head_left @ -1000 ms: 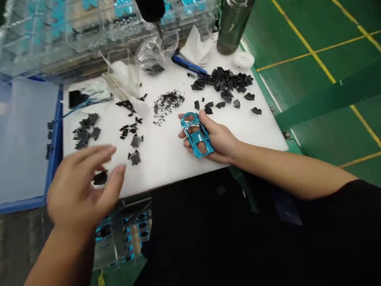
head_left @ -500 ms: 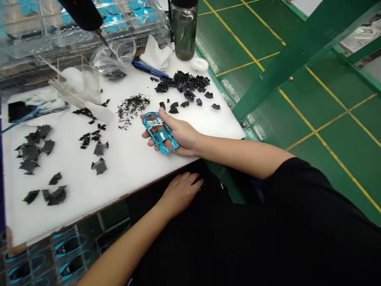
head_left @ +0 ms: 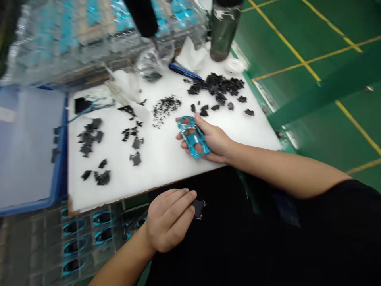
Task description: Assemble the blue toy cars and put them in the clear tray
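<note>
My right hand (head_left: 214, 139), palm up over the front of the white work board, holds a glossy teal toy car body shell (head_left: 195, 139). Its thumb lies on the shell's edge and its fingers curl underneath. Below the board's front edge, over the black clothing, my left hand (head_left: 171, 218) is closed with its back up. A small dark plastic plate (head_left: 199, 208) sticks out past its fingertips; the rest is hidden by the fingers. Similar dark plates (head_left: 136, 159) lie on the board, left of the shell.
Tiny black pieces (head_left: 166, 107) and a heap of black parts (head_left: 220, 85) lie beyond the shell. A dark screwdriver (head_left: 143, 18) hangs above the board, near a bottle (head_left: 224, 31) and a blue pen-like tool (head_left: 186, 72). A blue bin (head_left: 55, 178) stands left.
The view has swung left, bringing in the blue bin. My left hand, earlier resting on the lap, has turned and now grips a dark plate. My right hand still holds the shell.
</note>
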